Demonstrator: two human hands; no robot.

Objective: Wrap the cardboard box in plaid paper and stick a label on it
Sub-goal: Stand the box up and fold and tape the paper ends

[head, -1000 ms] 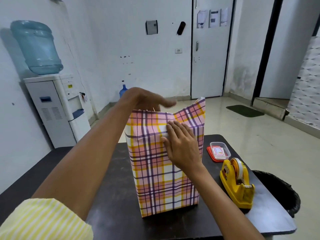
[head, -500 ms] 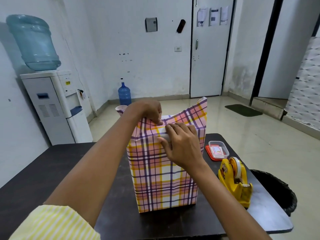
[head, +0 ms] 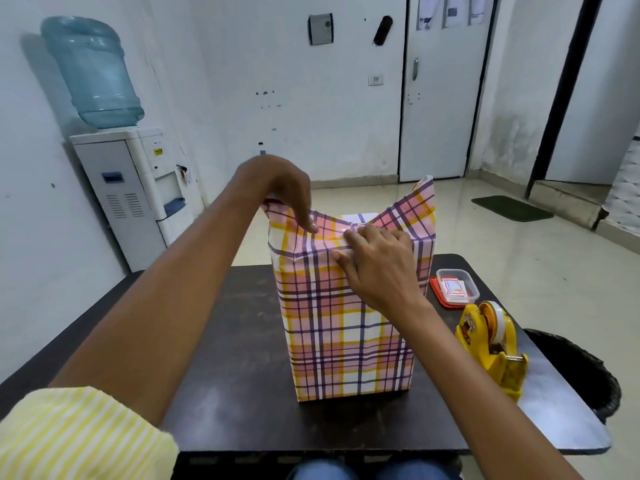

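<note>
White walls, a door and a water dispenser [head: 135, 188] back the room, and a dark table [head: 242, 375] fills the foreground. At its centre the cardboard box [head: 346, 341] stands on end, long axis vertical, sleeved in plaid paper [head: 419, 209] whose right flap sticks up unfolded. The left hand [head: 287, 188] droops over the top's left corner, fingers pointing down and pushing paper inward. The right hand [head: 377, 261] lies flat on the near top edge, fingers together, pressing the fold. The raised flap sits just beyond it, nearer this hand. A tape dispenser [head: 491, 344] waits to the right.
</note>
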